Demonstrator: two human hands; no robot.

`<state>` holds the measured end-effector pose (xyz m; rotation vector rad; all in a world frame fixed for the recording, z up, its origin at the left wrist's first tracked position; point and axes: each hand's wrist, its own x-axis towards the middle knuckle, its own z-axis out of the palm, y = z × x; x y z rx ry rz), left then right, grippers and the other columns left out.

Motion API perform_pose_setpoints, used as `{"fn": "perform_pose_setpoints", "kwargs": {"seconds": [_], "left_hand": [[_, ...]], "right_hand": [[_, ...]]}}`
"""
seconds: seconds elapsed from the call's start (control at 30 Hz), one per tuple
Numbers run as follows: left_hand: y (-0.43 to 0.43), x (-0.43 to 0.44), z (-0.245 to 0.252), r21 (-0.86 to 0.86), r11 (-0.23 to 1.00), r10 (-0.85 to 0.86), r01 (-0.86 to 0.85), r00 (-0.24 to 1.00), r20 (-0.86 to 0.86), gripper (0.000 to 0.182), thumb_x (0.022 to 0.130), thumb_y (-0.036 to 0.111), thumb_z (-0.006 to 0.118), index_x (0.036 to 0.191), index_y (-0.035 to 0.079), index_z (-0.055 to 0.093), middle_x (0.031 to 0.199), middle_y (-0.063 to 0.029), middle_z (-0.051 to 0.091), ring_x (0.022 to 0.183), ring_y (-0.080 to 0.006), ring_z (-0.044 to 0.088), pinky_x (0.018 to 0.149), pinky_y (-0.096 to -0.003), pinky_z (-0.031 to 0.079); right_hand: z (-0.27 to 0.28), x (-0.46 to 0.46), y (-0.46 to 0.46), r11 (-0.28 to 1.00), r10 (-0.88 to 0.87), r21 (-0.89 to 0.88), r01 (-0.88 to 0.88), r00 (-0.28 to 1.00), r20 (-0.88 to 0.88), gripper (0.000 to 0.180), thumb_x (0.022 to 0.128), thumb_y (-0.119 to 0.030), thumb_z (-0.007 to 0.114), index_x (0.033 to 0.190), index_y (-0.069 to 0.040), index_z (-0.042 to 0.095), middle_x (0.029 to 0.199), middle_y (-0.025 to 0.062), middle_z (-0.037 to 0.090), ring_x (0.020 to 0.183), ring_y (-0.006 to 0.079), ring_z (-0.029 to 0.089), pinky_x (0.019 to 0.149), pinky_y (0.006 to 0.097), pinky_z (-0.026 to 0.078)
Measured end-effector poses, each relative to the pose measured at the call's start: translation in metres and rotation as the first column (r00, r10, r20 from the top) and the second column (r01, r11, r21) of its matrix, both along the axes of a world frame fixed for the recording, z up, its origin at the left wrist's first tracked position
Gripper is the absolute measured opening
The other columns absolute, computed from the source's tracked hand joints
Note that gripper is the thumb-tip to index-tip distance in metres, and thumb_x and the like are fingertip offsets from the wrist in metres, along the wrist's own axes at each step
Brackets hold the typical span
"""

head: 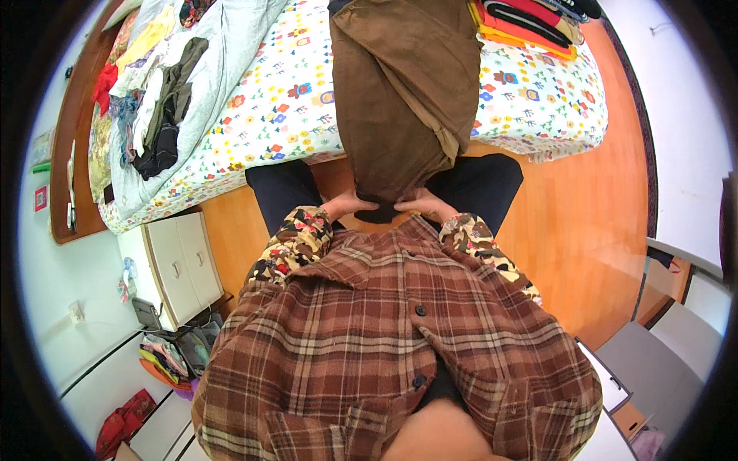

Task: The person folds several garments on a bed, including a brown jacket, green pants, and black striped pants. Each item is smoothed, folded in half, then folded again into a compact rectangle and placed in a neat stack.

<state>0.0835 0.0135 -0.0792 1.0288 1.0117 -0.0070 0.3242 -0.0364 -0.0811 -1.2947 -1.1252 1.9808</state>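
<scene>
A brown cloth garment (403,92), creased and partly folded over itself, stretches from the bed towards my lap. Its narrow near end shows a black part (376,210). My left hand (347,204) grips the left edge of this end, thumb on top. On the opposite edge my right hand (425,203) holds the cloth in the same way, the two thumbs a short gap apart. The fingers underneath are hidden. What kind of garment it is I cannot tell.
The bed (277,124) has a floral sheet. A grey blanket (230,75) with loose clothes (167,109) lies on the left, a stack of folded clothes (527,26) at the far right. A white cabinet (183,268) stands left of me, a grey chair (651,357) right.
</scene>
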Motion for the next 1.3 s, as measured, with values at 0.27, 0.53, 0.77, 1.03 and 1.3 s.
{"fn": "perform_pose_setpoints", "kwargs": {"seconds": [0.27,0.53,0.77,1.03,1.3], "left_hand": [[-0.025,0.001,0.024,-0.216,0.955,-0.223,0.203,0.972,-0.072,0.076,0.081,0.042,0.072,0.138,0.003,0.042,0.135,-0.0107,0.049,0.119,-0.0256,0.048,0.1,-0.0345,0.039],[0.004,-0.017,0.135,-0.077,0.977,0.199,-0.198,0.98,0.0,0.044,0.085,0.029,0.069,0.11,-0.006,0.061,0.101,-0.0087,0.067,0.082,-0.0172,0.064,0.077,-0.0297,0.051],[0.067,0.022,0.224,-0.606,0.694,0.71,-0.387,0.507,0.489,0.055,0.097,0.046,0.044,0.117,-0.003,0.055,0.113,-0.0176,0.063,0.095,-0.0256,0.065,0.084,-0.0347,0.055],[0.06,0.004,0.203,0.247,0.796,0.28,-0.553,0.697,0.66,0.054,0.093,0.02,0.057,0.139,0.002,0.036,0.142,-0.018,0.039,0.122,-0.0291,0.049,0.093,-0.0388,0.048],[0.052,0.047,0.135,0.952,0.277,0.244,-0.128,0.968,0.059,0.084,0.076,0.031,0.076,0.139,-0.001,0.032,0.123,-0.0219,0.053,0.113,-0.0359,0.051,0.097,-0.0415,0.039]], "right_hand": [[0.01,-0.016,-0.011,0.966,0.061,-0.256,-0.038,0.995,0.084,0.024,0.078,-0.018,0.078,0.081,0.0,0.061,0.073,0.0035,0.057,0.065,0.0105,0.051,0.055,0.0262,0.038],[0.092,-0.032,-0.01,0.83,-0.504,-0.489,0.269,0.737,-0.45,0.014,0.091,-0.017,0.064,0.093,-0.005,0.057,0.071,-0.0003,0.055,0.06,0.013,0.055,0.053,0.0255,0.045],[0.203,0.004,0.058,0.811,-0.496,0.0,0.586,0.686,-0.532,0.041,0.096,-0.022,0.054,0.13,-0.002,0.043,0.111,0.0124,0.058,0.09,0.0186,0.063,0.079,0.0318,0.054],[0.198,-0.002,0.034,0.881,-0.323,0.207,0.425,0.861,-0.394,0.079,0.091,-0.017,0.062,0.149,-0.006,0.01,0.132,0.0198,0.049,0.11,0.0289,0.059,0.085,0.0367,0.052],[0.163,0.033,0.118,0.22,-0.88,0.974,0.056,0.442,0.173,0.063,0.079,-0.023,0.072,0.128,0.005,0.045,0.122,0.0223,0.053,0.11,0.0356,0.05,0.097,0.0424,0.038]]}}
